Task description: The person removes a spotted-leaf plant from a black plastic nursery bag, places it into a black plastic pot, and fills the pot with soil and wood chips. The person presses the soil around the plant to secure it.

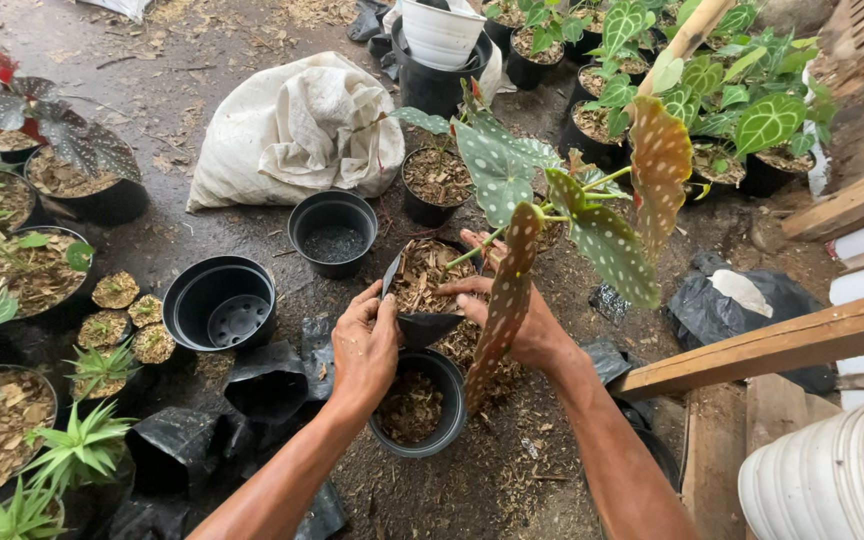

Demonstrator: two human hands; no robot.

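Hands meet over a small black pot (420, 290) tipped on its side, w/ a spotted-leaf plant (592, 225) growing out of it. Left hand (365, 345) presses on the pot's near rim, fingers together and curled onto the plastic. Right hand (512, 318) sits on the far side at the root ball, fingers bent round the stem base and mix; thumb hidden behind a leaf, so exact grip there can't be told. Pot seems tilted so the mouth faces the right hand, prob. to let the soil and roots slide free, w/ the left steadying the wall.

Pot lies just above a second black pot (416, 402) that stands upright on the ground, partly filled w/ brown chips; tipped pot's lower edge touches or nearly touches its rim, can't tell which. That placement looks meant to catch falling mix.

Plant: long angel-wing leaves, green w/ pale dots on top, reddish-brown dotted undersides, thin green stems leaning right. One leaf hangs down across the right wrist. Soil is coarse, husky, dry-looking.

Around: two empty black pots (220, 303) to the left, a white sack (292, 130) behind them, crumpled black grow bags (252, 400) near the left forearm, more potted plants (712, 100) at top right, stacked white buckets (832, 480) at bottom right.
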